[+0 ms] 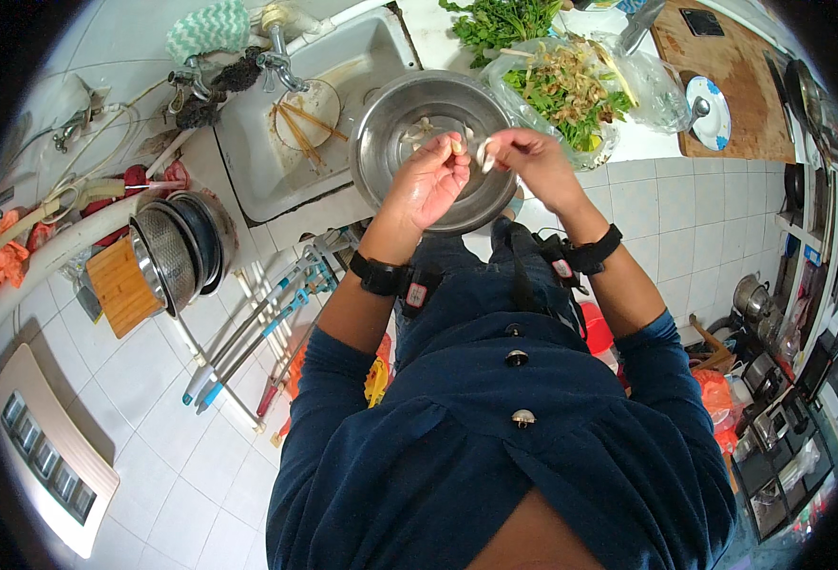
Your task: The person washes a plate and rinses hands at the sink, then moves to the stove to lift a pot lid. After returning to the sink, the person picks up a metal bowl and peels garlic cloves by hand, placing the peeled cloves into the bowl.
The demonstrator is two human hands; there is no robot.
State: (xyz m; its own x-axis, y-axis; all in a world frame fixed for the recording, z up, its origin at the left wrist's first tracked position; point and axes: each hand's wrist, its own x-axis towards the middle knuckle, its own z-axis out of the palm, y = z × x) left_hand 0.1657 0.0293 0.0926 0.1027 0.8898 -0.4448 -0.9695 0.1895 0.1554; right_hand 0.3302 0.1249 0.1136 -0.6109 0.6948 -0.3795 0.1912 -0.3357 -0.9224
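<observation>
Over a wide metal basin (376, 174), my left hand (437, 174) pinches a small pale piece (456, 146), perhaps a garlic clove, between thumb and fingertips. My right hand (529, 160), just to its right, grips a thin whitish piece (489, 158) at its fingertips; whether it is peel or a clove I cannot tell. Several pale pieces (419, 130) lie in the bottom of the basin. To the right of the basin, a clear plastic bag (658, 92) lies by leafy green stalks (568, 107) topped with brownish, wilted scraps.
A sink (255, 171) at left holds a plate (319, 107) with wooden chopsticks (294, 135). More leafy greens (494, 32) lie behind. A cleaver (640, 28), a wooden cutting board (747, 78) and a blue-patterned plate (718, 132) with a spoon (700, 108) are at right.
</observation>
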